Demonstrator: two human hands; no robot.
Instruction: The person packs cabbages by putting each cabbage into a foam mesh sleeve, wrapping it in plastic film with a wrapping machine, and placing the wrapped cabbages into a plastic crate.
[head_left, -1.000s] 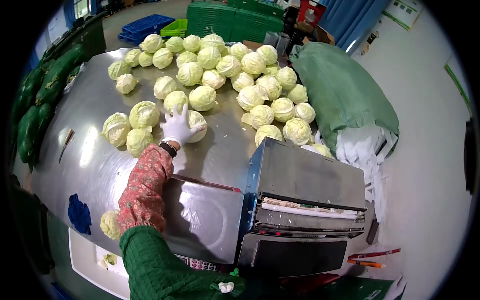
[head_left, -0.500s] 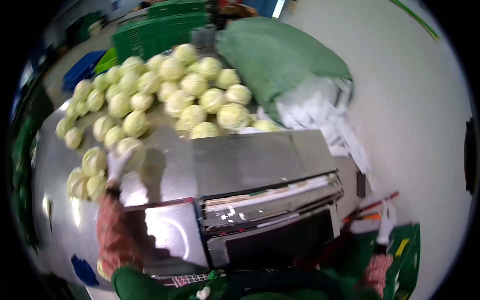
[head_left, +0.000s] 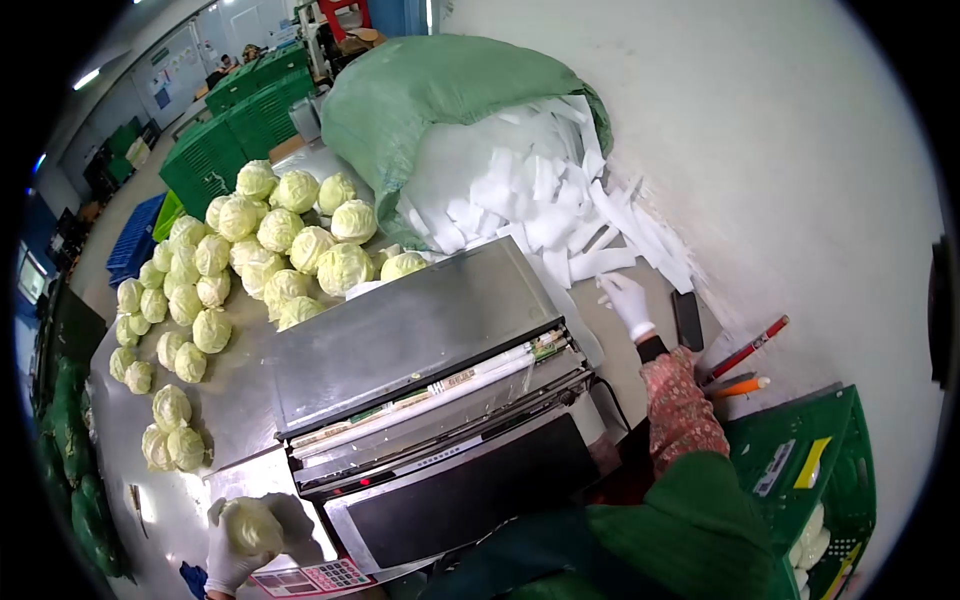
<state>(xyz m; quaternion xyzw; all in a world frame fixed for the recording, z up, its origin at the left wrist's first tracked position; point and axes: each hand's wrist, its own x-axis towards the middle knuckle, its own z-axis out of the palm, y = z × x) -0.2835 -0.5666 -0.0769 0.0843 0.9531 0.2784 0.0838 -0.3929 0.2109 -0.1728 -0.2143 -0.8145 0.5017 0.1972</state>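
My left hand [head_left: 224, 558], in a white glove, is wrapped round a pale green cabbage [head_left: 252, 527]. It holds the cabbage over the metal plate of a scale [head_left: 232, 480], whose pink-edged keypad [head_left: 335, 574] shows at the bottom. On the right, my gloved right hand [head_left: 625, 302] is stretched out with its fingers apart and nothing visible in them. Just beyond its fingertips lie white foam-like strips [head_left: 605, 262], spilling from a big green sack [head_left: 450, 80]. Between my hands stands a film wrapping machine [head_left: 420, 330] with a roll of film [head_left: 430, 393].
Many cabbages [head_left: 280, 230] lie loose across the metal table [head_left: 240, 390]. Right of the machine are a black flat object [head_left: 687, 320], a red marker [head_left: 747, 350] and an orange one [head_left: 740, 388]. A green crate [head_left: 800, 480] with pale items stands lower right. Stacked green crates [head_left: 240, 125] stand behind.
My left hand has lifted a cabbage from the table and drawn it back to the scale. My right hand has moved from beside the green crate up to the white strips. The view has turned.
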